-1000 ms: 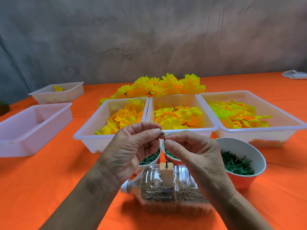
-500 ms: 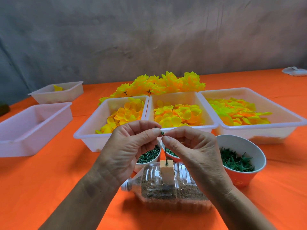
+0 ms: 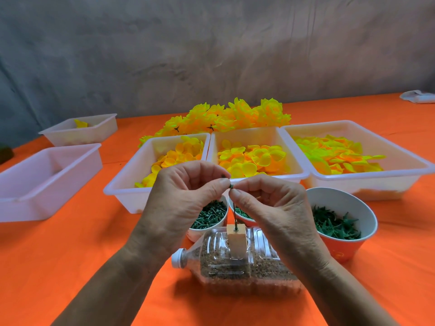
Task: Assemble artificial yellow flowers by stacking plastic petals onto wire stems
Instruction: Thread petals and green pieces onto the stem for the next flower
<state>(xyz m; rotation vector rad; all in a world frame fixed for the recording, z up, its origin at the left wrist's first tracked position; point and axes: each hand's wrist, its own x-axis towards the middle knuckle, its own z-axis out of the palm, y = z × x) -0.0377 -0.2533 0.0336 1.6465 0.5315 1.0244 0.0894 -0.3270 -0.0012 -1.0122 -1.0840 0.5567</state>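
- A person's left hand [image 3: 186, 198] and right hand [image 3: 270, 203] meet fingertip to fingertip above a clear plastic bottle [image 3: 237, 262] that lies on its side on an orange table [image 3: 70, 255].
- Both hands are curled in a fine pinch around a small dark green piece [image 3: 231, 186] at the top of a thin wire stem [image 3: 234, 217]; what exactly the piece is cannot be told at this size.
- The stem stands close to upright, its foot sunk in a pale block [image 3: 236, 241] set into the bottle, so its long axis runs straight down from the pinch to the block.
- The stem carries no petal, judging by its bare length below the fingers.
- Yellow petals fill three white trays beyond the hands: a left tray [image 3: 131, 175], a middle tray [image 3: 292, 161], and a right tray [image 3: 414, 165].
- The middle tray lies directly behind the pinch; either hand looks about equally near it, while the right tray sits on the right hand's side.
- Any petal would probably have to come down over the stem's tip along that vertical line.
- Cups of green parts [image 3: 336, 222] stand just beside the bottle.
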